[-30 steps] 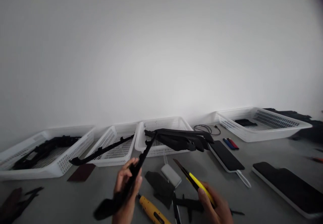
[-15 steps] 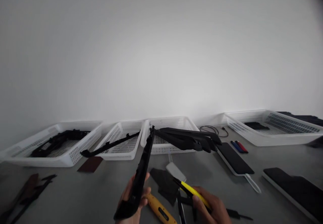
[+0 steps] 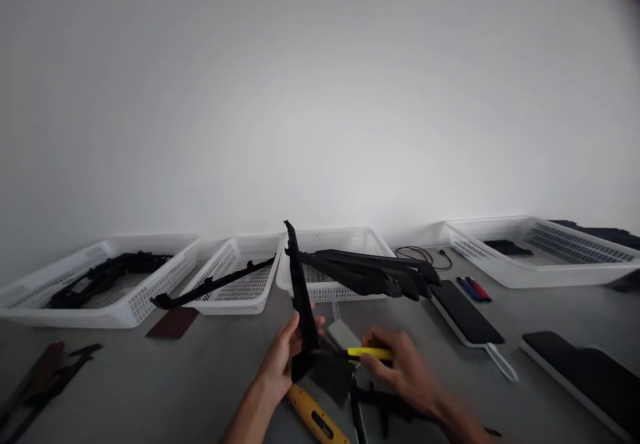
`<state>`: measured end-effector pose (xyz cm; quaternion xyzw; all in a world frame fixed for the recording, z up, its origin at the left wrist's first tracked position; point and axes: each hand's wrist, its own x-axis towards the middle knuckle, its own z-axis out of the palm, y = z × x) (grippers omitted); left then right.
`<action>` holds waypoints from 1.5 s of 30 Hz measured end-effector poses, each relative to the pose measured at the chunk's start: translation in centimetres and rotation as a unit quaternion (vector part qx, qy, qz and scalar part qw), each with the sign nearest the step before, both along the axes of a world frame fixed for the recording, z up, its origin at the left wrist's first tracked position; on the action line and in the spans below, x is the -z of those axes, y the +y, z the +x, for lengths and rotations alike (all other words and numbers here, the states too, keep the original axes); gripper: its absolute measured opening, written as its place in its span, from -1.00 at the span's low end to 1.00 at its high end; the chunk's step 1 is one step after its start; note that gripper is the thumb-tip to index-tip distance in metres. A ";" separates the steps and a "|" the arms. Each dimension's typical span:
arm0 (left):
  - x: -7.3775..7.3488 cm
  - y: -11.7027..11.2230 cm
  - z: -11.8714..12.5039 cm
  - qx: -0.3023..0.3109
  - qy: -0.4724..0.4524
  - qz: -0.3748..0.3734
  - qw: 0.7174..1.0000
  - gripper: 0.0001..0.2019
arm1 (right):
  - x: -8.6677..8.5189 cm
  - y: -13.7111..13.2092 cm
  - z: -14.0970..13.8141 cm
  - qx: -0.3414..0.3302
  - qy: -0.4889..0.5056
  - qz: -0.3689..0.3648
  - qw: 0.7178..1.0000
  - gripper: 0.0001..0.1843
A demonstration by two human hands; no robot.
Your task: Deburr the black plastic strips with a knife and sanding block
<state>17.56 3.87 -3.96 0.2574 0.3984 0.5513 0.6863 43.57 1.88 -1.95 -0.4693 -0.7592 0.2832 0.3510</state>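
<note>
My left hand [image 3: 281, 353] is closed around a long black plastic trim piece [image 3: 302, 287], held nearly upright with its narrow end pointing up and away from me. My right hand [image 3: 397, 361] grips a yellow-handled knife [image 3: 369, 353]. Its thin dark tip points left and meets the lower part of the trim piece; whether it touches the surface or lies just in front is hard to tell. A yellow-orange tool [image 3: 317, 417] lies below my left hand. Beneath the knife is a dark sheet [image 3: 334, 379], and more black plastic parts [image 3: 387, 404] lie under my right forearm.
Several black trim pieces [image 3: 370, 272] rest across a white basket [image 3: 345, 294]. Another strip [image 3: 215, 287] spans a smaller basket [image 3: 240, 307]. Other baskets stand left [image 3: 120, 317] and right [image 3: 555, 276]. A brown sheet [image 3: 171, 323] and black-and-white slabs [image 3: 467, 314] lie on the grey table.
The trim piece has turned more upright, its top tipping left, and moved away from me. My right hand has moved forward and swung the knife level, bringing its tip to the piece.
</note>
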 end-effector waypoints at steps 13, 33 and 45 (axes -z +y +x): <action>0.6 -0.7 0.8 0.026 0.039 0.001 0.999 -0.50 | 1.7 -0.3 0.5 0.005 -0.065 0.019 0.998 -0.66; 0.8 -1.0 1.2 0.016 0.063 -0.001 0.998 -0.48 | 2.4 -0.1 0.9 0.031 -0.068 0.043 0.996 -0.61; 0.7 -1.3 1.3 0.031 0.071 -0.012 0.997 -0.53 | 3.1 -0.1 0.8 0.027 -0.079 0.026 0.996 -0.61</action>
